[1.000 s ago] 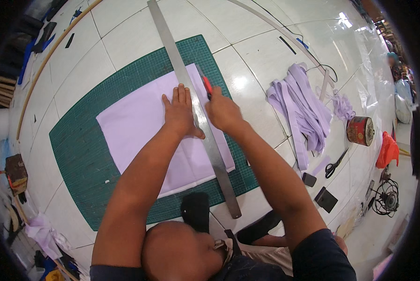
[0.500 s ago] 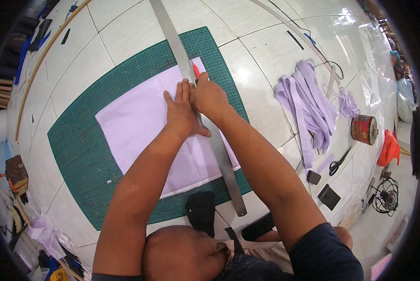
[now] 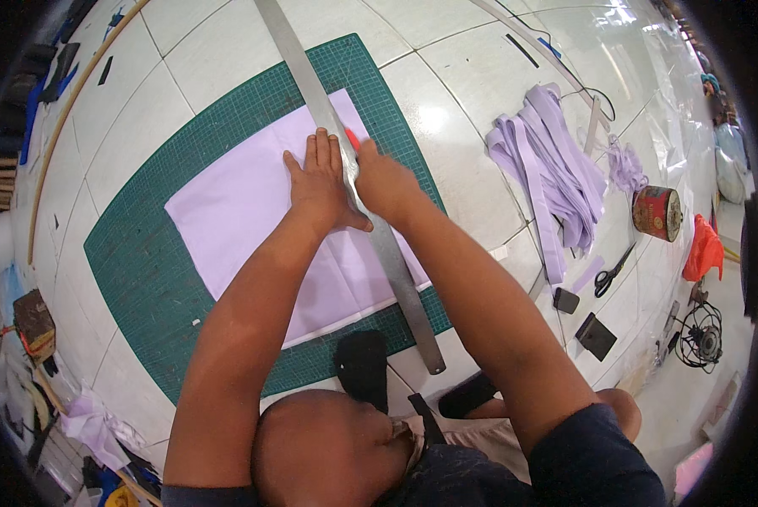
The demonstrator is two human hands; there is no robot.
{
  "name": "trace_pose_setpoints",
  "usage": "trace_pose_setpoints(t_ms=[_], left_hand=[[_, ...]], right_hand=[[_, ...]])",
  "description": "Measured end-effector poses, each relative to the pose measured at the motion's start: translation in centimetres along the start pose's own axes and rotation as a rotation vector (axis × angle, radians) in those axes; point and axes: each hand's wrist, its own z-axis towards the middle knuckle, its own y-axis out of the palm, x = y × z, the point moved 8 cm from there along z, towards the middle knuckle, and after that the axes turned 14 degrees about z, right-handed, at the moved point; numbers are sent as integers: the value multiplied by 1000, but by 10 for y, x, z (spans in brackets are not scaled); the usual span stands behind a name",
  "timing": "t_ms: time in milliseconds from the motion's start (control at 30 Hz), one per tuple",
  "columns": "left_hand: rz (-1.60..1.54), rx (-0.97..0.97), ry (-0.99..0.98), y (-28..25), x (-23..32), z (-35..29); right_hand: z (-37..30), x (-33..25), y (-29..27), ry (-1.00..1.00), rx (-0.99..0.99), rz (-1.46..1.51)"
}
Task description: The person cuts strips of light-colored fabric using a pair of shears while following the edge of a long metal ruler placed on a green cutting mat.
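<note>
Our left hand (image 3: 320, 193) spread on cloth (image 3: 248, 198) and ruler (image 3: 309, 84), our right hand (image 3: 387, 184) gripping a red tool (image 3: 352, 139), nearer us than before, printed label (image 3: 648, 216) on a tin (image 3: 657, 213)

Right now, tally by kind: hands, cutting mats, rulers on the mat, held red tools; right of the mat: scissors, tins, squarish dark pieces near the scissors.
Hands: 2 (left hand, right hand)
Green mat: 1
Metal ruler: 1
Red tool: 1, mostly hidden
Scissors: 1
Tin: 1
Dark pieces: 2
Total: 9
</note>
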Motion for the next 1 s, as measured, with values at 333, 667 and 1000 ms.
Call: trace_pose_setpoints(t_ms=[333, 667, 1000], left_hand=[[-11, 58, -15, -4, 0, -1], [-61, 35, -4, -2, 1, 0], [-30, 67, -3, 1, 1, 2]], right_hand=[[-183, 91, 22, 293, -141, -108], [-314, 131, 13, 371, -209, -174], [-91, 31, -19, 42, 84, -51]])
